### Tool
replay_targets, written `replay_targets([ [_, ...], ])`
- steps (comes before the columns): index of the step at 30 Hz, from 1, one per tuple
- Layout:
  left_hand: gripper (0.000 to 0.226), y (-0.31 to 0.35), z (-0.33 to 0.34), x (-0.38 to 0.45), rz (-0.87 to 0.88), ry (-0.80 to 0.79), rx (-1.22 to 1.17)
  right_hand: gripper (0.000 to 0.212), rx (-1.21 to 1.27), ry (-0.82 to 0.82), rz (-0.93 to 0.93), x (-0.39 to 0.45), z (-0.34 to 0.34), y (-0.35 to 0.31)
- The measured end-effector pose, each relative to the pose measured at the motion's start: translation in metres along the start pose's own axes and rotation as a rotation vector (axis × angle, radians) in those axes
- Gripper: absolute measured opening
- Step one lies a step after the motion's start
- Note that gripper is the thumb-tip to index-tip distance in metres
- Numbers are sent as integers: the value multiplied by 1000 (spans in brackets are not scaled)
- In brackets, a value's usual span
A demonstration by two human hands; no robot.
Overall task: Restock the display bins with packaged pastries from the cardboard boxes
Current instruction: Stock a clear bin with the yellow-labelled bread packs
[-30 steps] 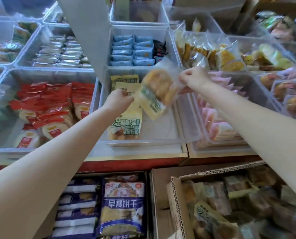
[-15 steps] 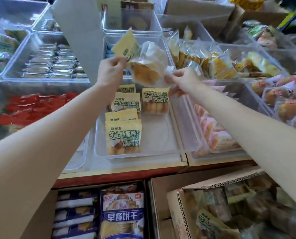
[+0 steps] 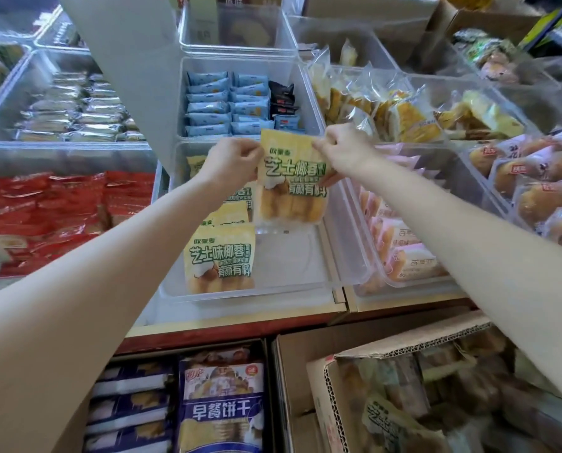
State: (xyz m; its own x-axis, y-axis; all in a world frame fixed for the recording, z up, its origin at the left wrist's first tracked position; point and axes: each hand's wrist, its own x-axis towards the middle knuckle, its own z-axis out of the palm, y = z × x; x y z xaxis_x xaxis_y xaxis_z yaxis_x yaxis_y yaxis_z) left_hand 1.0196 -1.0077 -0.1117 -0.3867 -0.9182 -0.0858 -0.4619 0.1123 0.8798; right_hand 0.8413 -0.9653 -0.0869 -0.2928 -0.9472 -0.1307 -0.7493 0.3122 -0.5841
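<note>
clear bin (image 3: 348,256): yellow pastry packs (image 3: 220,256) | cardboard box (image 3: 325,387): more packs

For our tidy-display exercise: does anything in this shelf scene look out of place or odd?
Yes. In the bin of blue packets, a few black packets sit at the right end, a different colour from the rest. The yellow pastry pack held by both hands looks undamaged.

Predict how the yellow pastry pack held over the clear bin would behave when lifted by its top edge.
The yellow pastry pack probably hangs limp: both hands, left hand and right hand, pinch its thin film top. It looks light, since fingertips alone carry it. The soft rolls inside likely squash if squeezed.
</note>
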Motion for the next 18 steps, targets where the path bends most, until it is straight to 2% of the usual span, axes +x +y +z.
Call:
replay_targets([
  [3,35,-15,8,-5,-116,-25,115,25,-237,2,-1,5,32,12],
  [6,36,-29,10,-17,-94,40,207,22,-258,-61,86,14,55,27],
  [9,32,-39,13,-30,-56,136,280,30,-222,37,159,25,64,34],
  [11,32,-38,18,-33,-32,137,328,32,-153,59,183,30,65,38],
  [15,30,-36,21,-41,26,119,351,56,-102,-23,90,24,65,38],
  [18,30,-30,27,-51,50,116,322,49,-166,-85,-51,8,48,36],
])
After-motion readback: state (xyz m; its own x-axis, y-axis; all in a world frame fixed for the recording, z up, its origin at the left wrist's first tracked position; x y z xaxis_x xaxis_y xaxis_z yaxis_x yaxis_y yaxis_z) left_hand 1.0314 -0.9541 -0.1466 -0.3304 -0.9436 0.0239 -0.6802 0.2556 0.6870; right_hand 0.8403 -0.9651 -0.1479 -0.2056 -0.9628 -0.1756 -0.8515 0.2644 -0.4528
